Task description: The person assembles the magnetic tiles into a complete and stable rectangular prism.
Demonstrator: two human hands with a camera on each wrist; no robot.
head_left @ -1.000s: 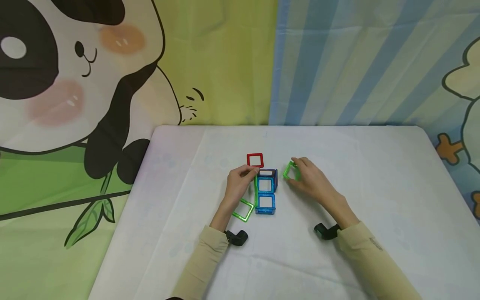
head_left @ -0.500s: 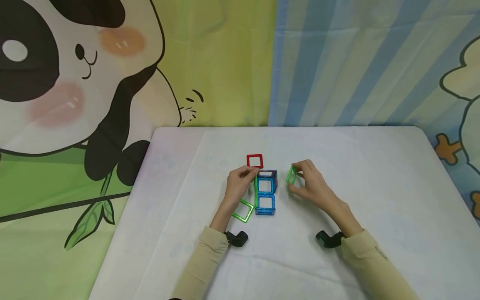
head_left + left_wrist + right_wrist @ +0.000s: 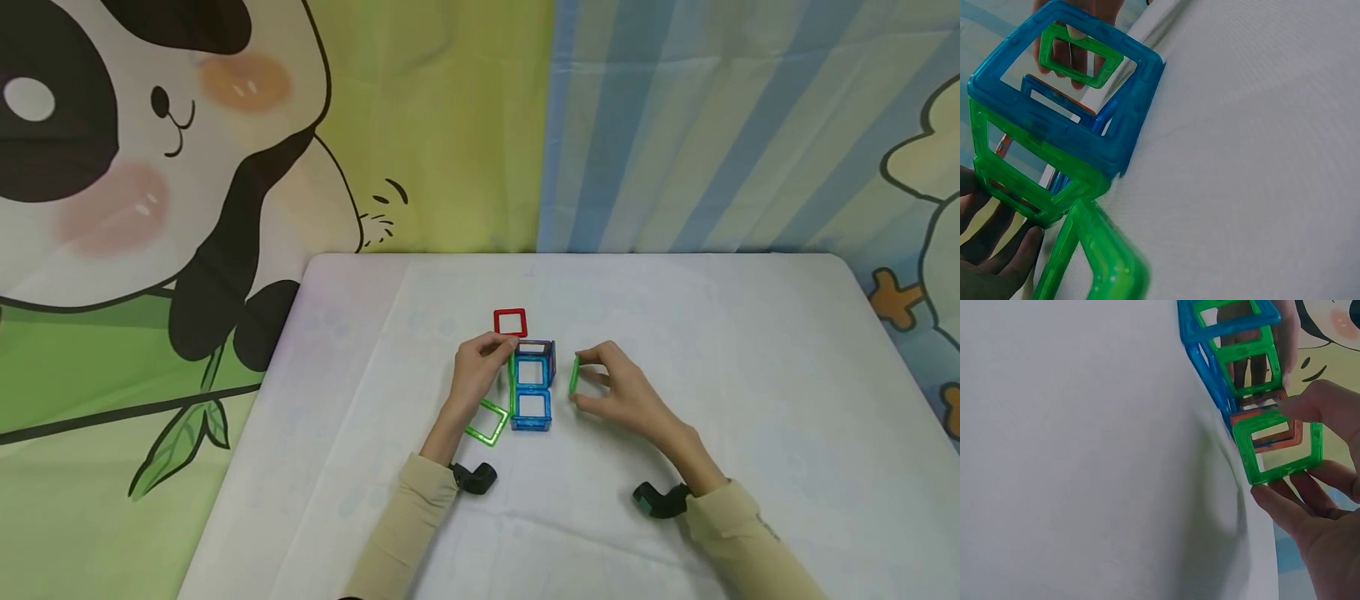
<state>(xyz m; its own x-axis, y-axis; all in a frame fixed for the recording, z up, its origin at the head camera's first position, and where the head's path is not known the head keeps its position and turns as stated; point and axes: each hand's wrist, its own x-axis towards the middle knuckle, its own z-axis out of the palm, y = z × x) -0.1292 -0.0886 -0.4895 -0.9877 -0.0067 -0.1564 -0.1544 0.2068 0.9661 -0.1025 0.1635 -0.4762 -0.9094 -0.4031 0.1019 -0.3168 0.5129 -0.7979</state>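
pinching a green tile (image 3: 574,375) by two opposite edges, the right hand (image 3: 633,404) holds it upright beside the blue-and-green frame (image 3: 532,388), a gap between them; the head view gives that tile edge-on, a thin strip, while the right wrist view turns it into a hollow square, with an orange tile (image 3: 1272,448) visible through its opening; the left hand (image 3: 474,368) has its fingertips against the frame's far left corner, though i cannot tell whether they grip it; the left wrist view shows the green side's windows, which from the head are only a line; a second green tile (image 3: 478,437) lies on the tabletop (image 3: 750,350) left of the frame; a red tile (image 3: 510,312) lies beyond it, seen clearly only from the head
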